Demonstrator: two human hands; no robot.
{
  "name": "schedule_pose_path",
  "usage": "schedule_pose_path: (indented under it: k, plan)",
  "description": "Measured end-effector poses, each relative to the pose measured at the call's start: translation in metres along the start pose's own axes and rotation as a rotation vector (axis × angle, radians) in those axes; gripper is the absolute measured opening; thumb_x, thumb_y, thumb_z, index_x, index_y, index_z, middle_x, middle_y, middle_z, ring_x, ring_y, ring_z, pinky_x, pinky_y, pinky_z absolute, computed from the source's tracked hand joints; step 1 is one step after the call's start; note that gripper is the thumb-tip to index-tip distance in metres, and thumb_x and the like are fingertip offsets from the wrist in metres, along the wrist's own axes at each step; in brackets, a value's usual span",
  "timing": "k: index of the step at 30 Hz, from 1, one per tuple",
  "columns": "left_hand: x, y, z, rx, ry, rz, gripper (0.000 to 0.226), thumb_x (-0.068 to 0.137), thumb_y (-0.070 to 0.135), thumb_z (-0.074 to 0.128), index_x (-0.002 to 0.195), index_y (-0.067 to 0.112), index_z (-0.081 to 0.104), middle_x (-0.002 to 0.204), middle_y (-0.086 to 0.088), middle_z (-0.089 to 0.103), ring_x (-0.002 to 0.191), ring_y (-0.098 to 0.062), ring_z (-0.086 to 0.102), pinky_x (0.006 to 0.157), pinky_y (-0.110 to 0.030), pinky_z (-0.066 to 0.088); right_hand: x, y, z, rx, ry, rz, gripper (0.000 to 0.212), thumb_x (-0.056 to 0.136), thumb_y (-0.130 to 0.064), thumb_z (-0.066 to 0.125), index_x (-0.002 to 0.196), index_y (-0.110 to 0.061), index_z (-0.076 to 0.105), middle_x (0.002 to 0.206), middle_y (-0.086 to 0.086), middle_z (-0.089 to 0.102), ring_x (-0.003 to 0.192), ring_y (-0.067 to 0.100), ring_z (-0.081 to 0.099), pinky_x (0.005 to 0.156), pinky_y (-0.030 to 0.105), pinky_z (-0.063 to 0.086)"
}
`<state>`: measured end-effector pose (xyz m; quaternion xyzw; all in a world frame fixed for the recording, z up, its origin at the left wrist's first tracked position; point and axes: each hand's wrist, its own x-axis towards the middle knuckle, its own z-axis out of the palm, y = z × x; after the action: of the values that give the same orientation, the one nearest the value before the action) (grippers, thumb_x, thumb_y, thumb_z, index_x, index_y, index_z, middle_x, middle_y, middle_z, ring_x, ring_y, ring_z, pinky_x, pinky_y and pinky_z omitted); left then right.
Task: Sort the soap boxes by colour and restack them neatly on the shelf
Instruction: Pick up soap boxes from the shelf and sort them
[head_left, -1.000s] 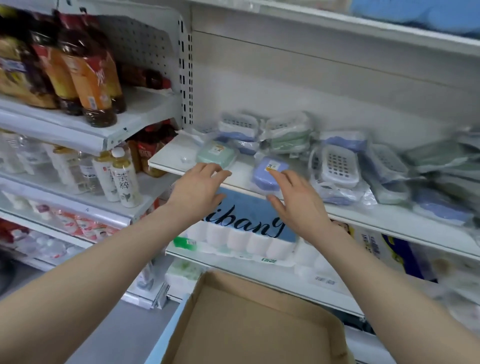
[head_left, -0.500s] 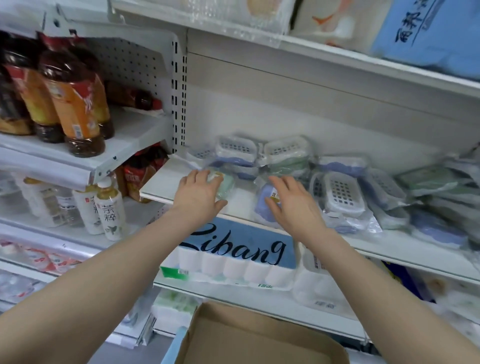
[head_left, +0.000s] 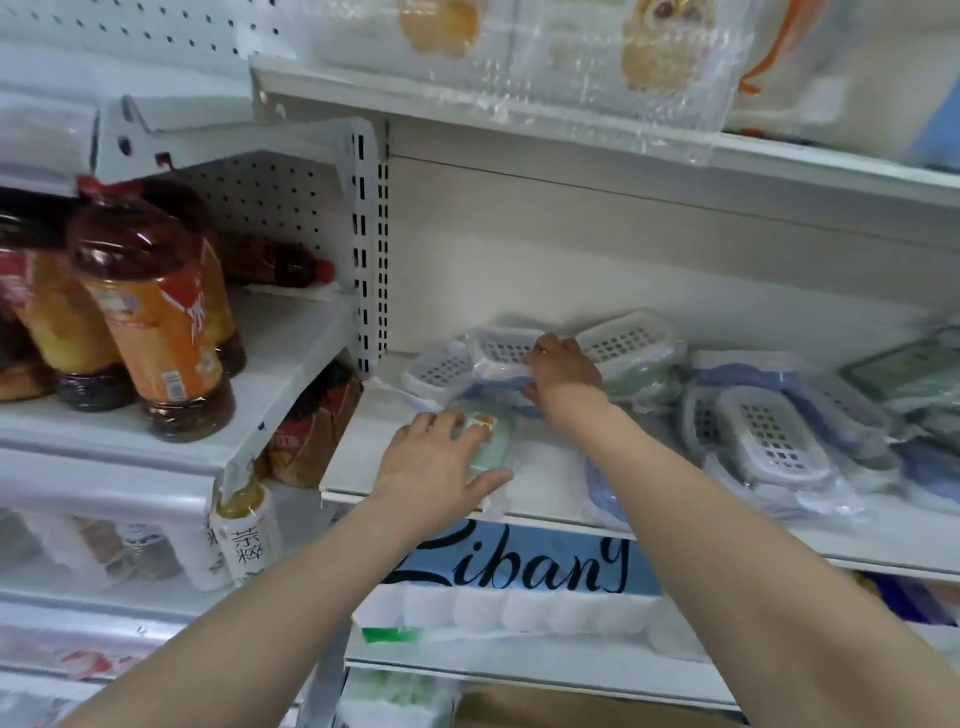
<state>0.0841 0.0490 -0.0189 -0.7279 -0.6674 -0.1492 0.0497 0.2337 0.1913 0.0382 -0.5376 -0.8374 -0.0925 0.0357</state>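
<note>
head view.
- shelf (head_left: 550, 478): white, at mid height. soap boxes lie on it in clear wrap.
- left hand (head_left: 434, 465): lies palm down on the green box (head_left: 493, 449), fingers spread wide and fairly straight over its top, thumb stretched along its near side. no curl round it that i can see.
- green box: flat on the shelf near the front left edge, yellow sticker on top, partly under the fingers.
- right hand (head_left: 563, 371): reaches to the back of the shelf, fingers curled onto the wrapped box (head_left: 501, 351) and pinching its right end.
- wrapped box: white slotted lid over a blue base, in the back row. a second white one (head_left: 439, 371) sits just beside it on the left.
- green-white box (head_left: 631, 364): back row, just right of the right hand.
- blue box (head_left: 602, 496): near the front edge, mostly hidden under the right forearm.
- pile (head_left: 769, 436): loose mix of white, blue and green boxes on the right part of the shelf, some tilted.
- roll pack (head_left: 519, 608): on the shelf below, blue label with black script.
- tea bottles (head_left: 150, 317): on the next bay to the left, upright.
- carton (head_left: 571, 714): brown edge at the bottom of the frame.
</note>
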Motion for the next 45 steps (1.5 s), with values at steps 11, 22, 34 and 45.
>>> schedule_pose_path:
  k: [11,22,34,45]
  plan:
    - [0.087,-0.059,0.000,-0.096,0.059,-0.216,0.063,0.089,0.050,0.053,0.142,0.018,0.040,0.139,-0.012,0.046,0.127,-0.033,0.040,0.107,-0.042,0.034,-0.020,0.026,-0.049,0.516,0.308,0.100,0.010,0.097,-0.018,0.042,0.106,-0.013,0.044,0.086,0.008,0.053,0.076,0.030,0.046,0.062,0.035,0.031]
    - [0.120,-0.046,-0.003,-0.186,-0.106,-0.527,0.079,0.082,0.076,0.042,0.140,0.024,0.028,0.133,-0.020,0.039,0.120,-0.042,0.041,0.090,-0.044,0.043,-0.101,0.079,-0.068,0.612,0.417,0.255,0.025,0.104,-0.032,0.031,0.112,-0.014,0.046,0.103,0.020,0.060,0.095,0.039,0.057,0.076,0.043,0.044]
    - [0.031,0.037,-0.077,-0.535,0.277,-0.197,0.060,0.082,0.055,0.041,0.136,0.030,0.046,0.132,-0.012,0.050,0.113,-0.031,0.052,0.092,-0.035,0.041,-0.159,0.082,-0.078,0.514,0.287,0.321,0.049,0.073,-0.048,0.071,0.102,-0.014,0.049,0.090,0.005,0.062,0.081,0.029,0.059,0.064,0.039,0.048]
    - [-0.105,0.169,-0.068,-1.139,0.190,-0.308,0.009,0.095,0.025,0.057,0.099,0.019,0.062,0.083,0.003,0.064,0.070,-0.013,0.056,0.054,-0.017,0.043,-0.283,0.142,-0.065,1.032,0.316,0.013,0.051,0.077,-0.040,0.079,0.115,-0.027,0.047,0.098,-0.024,0.055,0.084,-0.009,0.054,0.066,0.016,0.041]
